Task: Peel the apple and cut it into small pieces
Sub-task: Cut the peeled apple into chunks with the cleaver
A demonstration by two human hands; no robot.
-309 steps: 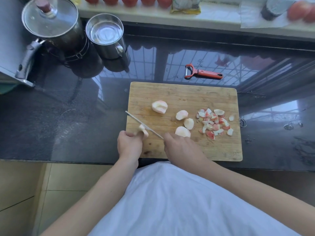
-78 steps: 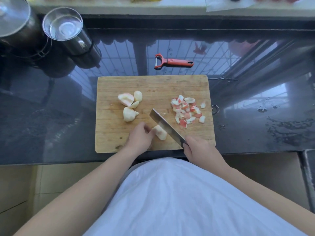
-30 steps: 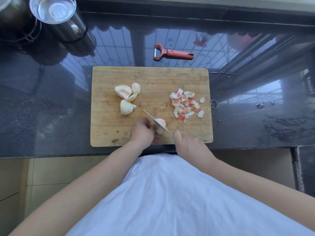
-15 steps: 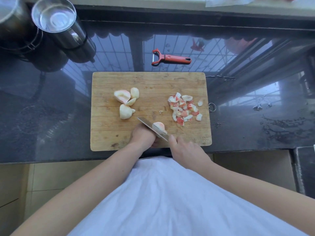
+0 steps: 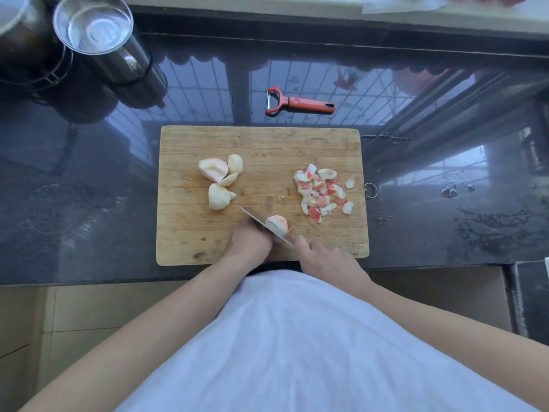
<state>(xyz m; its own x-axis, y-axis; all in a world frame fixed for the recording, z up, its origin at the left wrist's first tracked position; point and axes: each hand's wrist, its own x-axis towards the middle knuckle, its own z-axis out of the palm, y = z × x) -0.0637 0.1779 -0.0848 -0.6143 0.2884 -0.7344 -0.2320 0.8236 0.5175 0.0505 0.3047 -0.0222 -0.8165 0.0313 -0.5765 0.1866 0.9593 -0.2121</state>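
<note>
A wooden cutting board (image 5: 267, 144) lies on the dark counter. Near its front edge my left hand (image 5: 249, 242) holds a peeled apple wedge (image 5: 277, 223) down on the board. My right hand (image 5: 323, 257) grips a knife (image 5: 257, 220) whose blade stands in that wedge. Several larger peeled apple chunks (image 5: 219, 181) sit on the left half of the board. A heap of red and white peel scraps (image 5: 320, 193) lies on the right half.
A red peeler (image 5: 297, 102) lies on the counter behind the board. A steel cup (image 5: 101, 40) and a pot (image 5: 20, 46) stand at the back left. The counter's front edge runs just below the board. Water spots mark the counter at right.
Over the last second the knife blade has stayed in the wedge under my left hand and shifted only slightly. Earlier, the apple chunks were gathered at the board's left.
</note>
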